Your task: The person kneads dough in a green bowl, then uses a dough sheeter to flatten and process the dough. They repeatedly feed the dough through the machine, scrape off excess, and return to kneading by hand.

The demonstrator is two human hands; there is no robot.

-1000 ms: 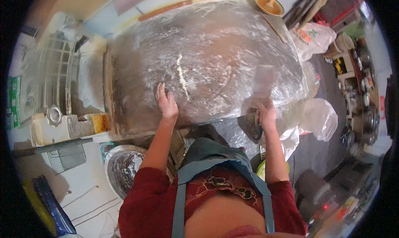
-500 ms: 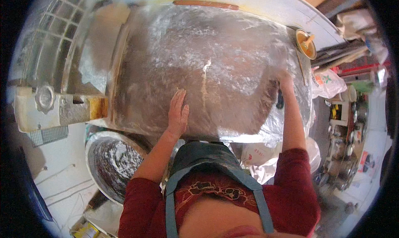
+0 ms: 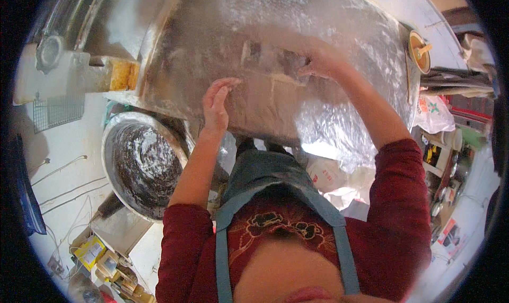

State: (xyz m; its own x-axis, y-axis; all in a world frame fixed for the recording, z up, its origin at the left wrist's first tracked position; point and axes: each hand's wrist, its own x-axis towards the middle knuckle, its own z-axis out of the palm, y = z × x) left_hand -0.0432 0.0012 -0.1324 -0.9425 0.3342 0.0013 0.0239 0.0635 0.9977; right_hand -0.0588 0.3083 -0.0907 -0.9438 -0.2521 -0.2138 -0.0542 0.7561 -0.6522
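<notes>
My left hand (image 3: 216, 106) hovers over or rests on the near part of a wide brown worktop (image 3: 180, 91) dusted with white powder; I cannot tell which. It holds nothing, fingers stretched out and slightly apart. To its right, my right hand (image 3: 321, 65) is over the middle of the worktop, smeared by motion, with its fingers bent. A blurred greyish flat shape (image 3: 254, 56) lies in front of those fingers, its kind too unclear to name. A thin pale line of powder or dough scraps (image 3: 286, 79) lies between the hands. Shiny, wrinkled film or foil (image 3: 339, 125) covers the right side.
A large round metal basin (image 3: 143, 160) with white residue stands below the worktop on the left. A machine with a pale arm and knob (image 3: 50, 53) adjoins the left edge. At the far right edge sits a bowl with a utensil (image 3: 420, 53); white bags (image 3: 432, 112) hang nearby.
My right hand has swept left from the right side of the worktop to its middle. My left hand stays open near the front. The whole view has shifted, showing more floor.
</notes>
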